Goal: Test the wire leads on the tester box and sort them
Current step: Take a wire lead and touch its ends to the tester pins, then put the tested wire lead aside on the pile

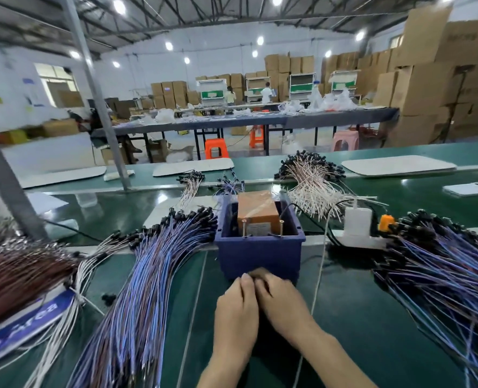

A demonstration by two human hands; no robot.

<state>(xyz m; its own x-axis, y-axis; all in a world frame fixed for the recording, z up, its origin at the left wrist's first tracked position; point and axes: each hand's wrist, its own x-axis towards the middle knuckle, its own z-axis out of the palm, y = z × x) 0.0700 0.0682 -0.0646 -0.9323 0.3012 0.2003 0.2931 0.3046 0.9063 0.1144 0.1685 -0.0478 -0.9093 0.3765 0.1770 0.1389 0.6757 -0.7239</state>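
The tester box (260, 254) is a blue plastic bin with an orange-brown unit (258, 210) inside and two upright metal pins at its near edge. My left hand (236, 306) and my right hand (281, 299) lie side by side on the green bench, just in front of the box. Their fingertips meet against the box's front wall. Whether they pinch a lead there is blurred and hidden. A big fan of blue-purple wire leads (148, 275) spreads left of the box. Another blue-purple pile (439, 264) lies to the right.
A white power strip (358, 233) with a white charger and an orange plug sits right of the box. Pink-white leads (310, 186) are heaped behind it, brown leads (16, 273) at far left. A phone (468, 189) lies at the right. A grey post (5, 180) rises at left.
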